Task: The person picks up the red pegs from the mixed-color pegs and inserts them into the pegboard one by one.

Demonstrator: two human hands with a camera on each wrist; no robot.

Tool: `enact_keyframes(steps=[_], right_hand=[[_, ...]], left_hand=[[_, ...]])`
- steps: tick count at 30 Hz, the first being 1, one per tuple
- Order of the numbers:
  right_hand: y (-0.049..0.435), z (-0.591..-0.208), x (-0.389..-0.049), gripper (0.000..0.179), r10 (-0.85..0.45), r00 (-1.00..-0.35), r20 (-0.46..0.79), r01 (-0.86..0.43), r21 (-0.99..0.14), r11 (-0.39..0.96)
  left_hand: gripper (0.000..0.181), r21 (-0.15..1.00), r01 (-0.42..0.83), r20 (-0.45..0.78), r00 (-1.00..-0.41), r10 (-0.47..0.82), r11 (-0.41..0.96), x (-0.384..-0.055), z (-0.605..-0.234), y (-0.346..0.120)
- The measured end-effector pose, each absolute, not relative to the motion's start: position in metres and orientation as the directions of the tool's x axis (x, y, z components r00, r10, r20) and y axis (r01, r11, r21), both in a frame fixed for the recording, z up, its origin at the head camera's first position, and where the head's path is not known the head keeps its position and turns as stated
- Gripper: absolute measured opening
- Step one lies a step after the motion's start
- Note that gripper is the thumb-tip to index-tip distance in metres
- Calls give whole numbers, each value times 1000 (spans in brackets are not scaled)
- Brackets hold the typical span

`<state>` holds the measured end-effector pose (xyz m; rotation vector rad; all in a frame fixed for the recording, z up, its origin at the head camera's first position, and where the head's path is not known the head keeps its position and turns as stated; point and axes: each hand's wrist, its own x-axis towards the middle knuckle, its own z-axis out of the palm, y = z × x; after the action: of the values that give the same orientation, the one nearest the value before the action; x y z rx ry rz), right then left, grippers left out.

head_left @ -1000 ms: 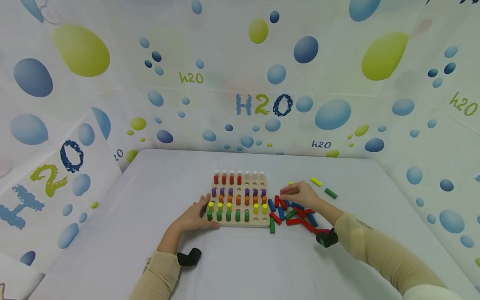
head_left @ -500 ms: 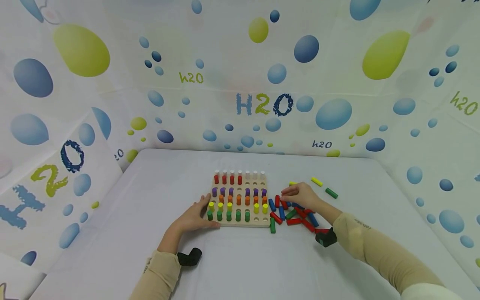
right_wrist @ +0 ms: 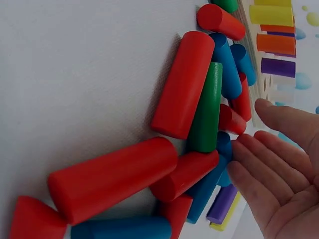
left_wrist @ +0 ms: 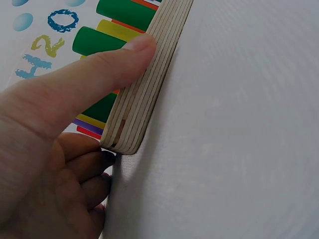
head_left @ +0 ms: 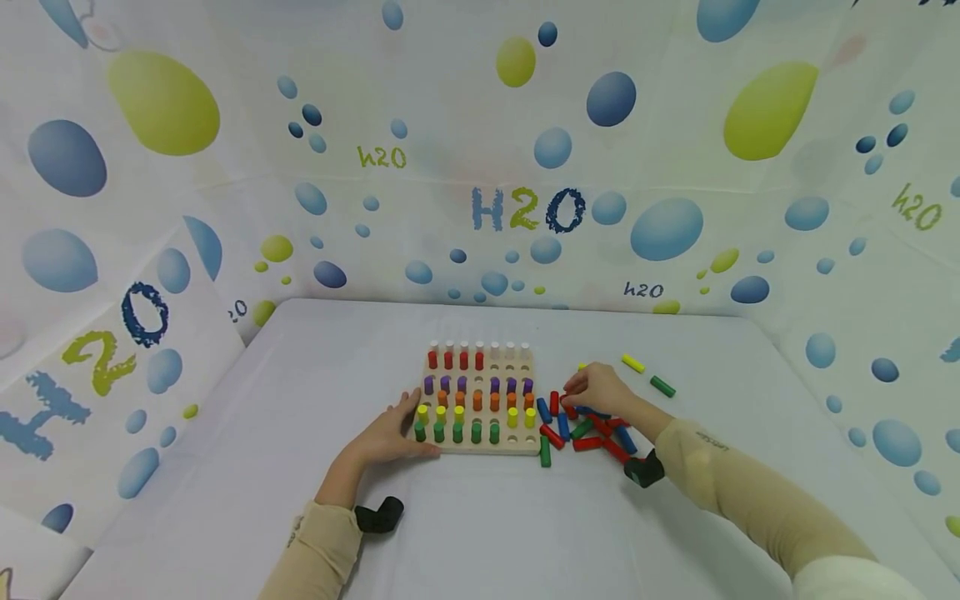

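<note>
A wooden pegboard (head_left: 487, 451) carries rows of upright pegs in white, red, purple, orange, yellow and green, with some bare holes between them. At its near left corner my left hand (head_left: 386, 432) holds the board. In the left wrist view the thumb (left_wrist: 114, 64) lies against the layered front edge and the fingers bend beside the corner. To the board's right, my right hand (head_left: 606, 392) reaches over a heap of loose pegs. Its fingers are extended, with the fingertips right at a red peg (right_wrist: 233, 119), and the thumb stands apart from them.
Red, blue and green pegs lie jumbled right of the board, one green peg (head_left: 545, 451) near its front corner. Farther back lie a yellow peg (head_left: 633, 363) and another green peg (head_left: 662, 386). A purple peg (right_wrist: 222, 204) shows beneath the right hand.
My right hand has dipped slightly toward the red peg, its forearm shifting a little left. My left hand and the board stay in place.
</note>
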<state>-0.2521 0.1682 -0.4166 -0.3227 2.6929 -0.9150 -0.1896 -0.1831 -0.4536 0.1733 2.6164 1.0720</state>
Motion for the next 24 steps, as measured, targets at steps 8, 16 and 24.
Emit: enact_keyframes(steps=[8,16,24], right_hand=[[155,-409,-248,23,-270,-939,-212,-174,-384,907],[143,-412,-247,22,-270,-939,-213,-225,-215,950],[131,-414,-248,26,-226,-944,-239,-217,-63,974]], left_hand=[[112,701,-13,-240,-946,219,713,-191,-453,-183],[113,702,-6,-237,-945,226,712,-190,-452,-183],[113,709,-9,-242,-942,232,705,-190,-453,-184]])
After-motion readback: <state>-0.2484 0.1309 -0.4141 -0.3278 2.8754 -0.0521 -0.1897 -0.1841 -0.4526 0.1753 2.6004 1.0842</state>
